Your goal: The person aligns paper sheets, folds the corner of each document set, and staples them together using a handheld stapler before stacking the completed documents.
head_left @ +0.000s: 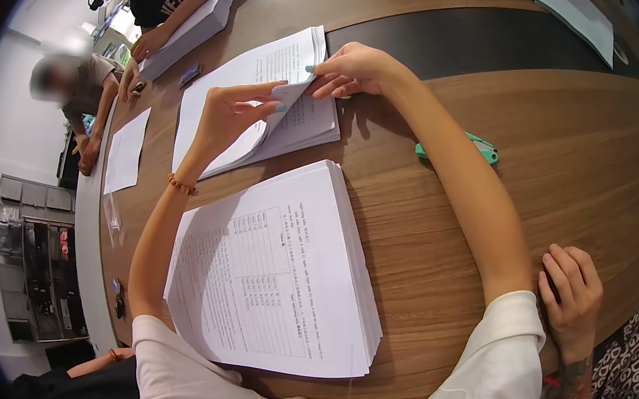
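Broadly, a wooden bench (440, 235) bears a thick near stack (250, 270) of printed paper by the wearer's body and a far stack (260, 65) just beyond it. Lifted pages (295, 92) on the far stack curl up between the two hands. The right hand (351, 70), half curled, pinches their right end; the left hand (239, 109) is part open at their left end, its grip unclear. A green stapler (482, 148) lies beside the right forearm.
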Action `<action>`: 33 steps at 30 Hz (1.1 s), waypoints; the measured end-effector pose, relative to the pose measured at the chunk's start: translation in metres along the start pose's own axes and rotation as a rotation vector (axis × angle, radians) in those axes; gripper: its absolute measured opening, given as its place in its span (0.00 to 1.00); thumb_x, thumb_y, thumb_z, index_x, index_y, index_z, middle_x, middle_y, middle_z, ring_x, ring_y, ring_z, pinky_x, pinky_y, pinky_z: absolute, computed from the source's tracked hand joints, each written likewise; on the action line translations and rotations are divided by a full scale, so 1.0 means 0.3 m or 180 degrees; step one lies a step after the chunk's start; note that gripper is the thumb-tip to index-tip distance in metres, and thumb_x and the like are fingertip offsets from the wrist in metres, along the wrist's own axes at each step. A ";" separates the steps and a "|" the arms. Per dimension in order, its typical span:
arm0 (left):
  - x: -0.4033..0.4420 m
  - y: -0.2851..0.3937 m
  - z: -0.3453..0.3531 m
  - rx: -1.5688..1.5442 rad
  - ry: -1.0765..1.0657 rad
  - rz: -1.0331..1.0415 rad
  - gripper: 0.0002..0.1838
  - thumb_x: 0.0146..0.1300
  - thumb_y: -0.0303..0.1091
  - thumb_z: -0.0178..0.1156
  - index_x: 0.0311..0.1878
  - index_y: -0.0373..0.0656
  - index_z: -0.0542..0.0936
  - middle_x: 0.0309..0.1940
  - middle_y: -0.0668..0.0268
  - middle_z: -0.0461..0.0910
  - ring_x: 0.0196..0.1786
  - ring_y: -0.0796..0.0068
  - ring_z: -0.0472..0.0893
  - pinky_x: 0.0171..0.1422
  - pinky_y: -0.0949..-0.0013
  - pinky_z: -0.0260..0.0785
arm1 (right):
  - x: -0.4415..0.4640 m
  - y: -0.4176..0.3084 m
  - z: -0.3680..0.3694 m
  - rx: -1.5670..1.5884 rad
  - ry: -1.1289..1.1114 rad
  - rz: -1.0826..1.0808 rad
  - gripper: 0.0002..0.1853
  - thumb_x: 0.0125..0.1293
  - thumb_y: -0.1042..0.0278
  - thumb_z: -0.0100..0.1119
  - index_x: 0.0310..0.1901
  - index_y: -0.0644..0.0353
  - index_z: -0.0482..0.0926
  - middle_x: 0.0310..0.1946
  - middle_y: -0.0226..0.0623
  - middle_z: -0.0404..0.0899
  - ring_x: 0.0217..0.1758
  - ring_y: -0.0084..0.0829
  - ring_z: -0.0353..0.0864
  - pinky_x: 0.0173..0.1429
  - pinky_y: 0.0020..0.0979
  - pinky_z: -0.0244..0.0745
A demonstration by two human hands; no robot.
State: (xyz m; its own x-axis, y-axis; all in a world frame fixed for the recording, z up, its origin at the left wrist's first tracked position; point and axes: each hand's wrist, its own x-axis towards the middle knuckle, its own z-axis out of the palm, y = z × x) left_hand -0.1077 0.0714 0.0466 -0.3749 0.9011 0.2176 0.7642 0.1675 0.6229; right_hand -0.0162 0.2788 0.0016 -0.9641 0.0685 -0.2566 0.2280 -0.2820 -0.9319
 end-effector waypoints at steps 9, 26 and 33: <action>0.006 -0.060 -0.018 -0.0805 -0.0283 -0.0244 0.11 0.54 0.20 0.62 0.43 0.35 0.81 0.41 0.60 0.82 0.37 0.80 0.79 0.39 0.76 0.75 | 0.013 0.007 0.007 -0.0049 -0.0079 -0.0141 0.21 0.58 0.60 0.64 0.45 0.71 0.75 0.38 0.46 0.80 0.36 0.28 0.84 0.24 0.14 0.73; 0.002 0.008 0.077 0.0426 0.0167 0.0792 0.27 0.46 0.36 0.69 0.53 0.45 0.77 0.51 0.62 0.76 0.53 0.70 0.74 0.53 0.67 0.67 | 0.014 0.035 -0.047 -0.0230 -0.0457 -0.0246 0.27 0.59 0.49 0.62 0.45 0.70 0.73 0.36 0.38 0.75 0.24 0.19 0.73 0.27 0.19 0.68; -0.009 0.008 0.079 0.0929 0.0765 0.0388 0.10 0.54 0.29 0.62 0.38 0.35 0.82 0.29 0.63 0.84 0.31 0.75 0.83 0.35 0.78 0.74 | -0.013 0.015 -0.044 0.0044 -0.0338 -0.0010 0.18 0.64 0.54 0.55 0.39 0.65 0.73 0.33 0.35 0.77 0.24 0.19 0.73 0.24 0.19 0.67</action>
State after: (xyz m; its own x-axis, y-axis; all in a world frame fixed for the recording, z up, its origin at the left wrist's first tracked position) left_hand -0.0925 0.0788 0.0297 -0.3578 0.8079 0.4682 0.9148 0.2028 0.3492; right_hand -0.0095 0.2897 -0.0051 -0.9740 -0.0322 -0.2244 0.2238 -0.2953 -0.9288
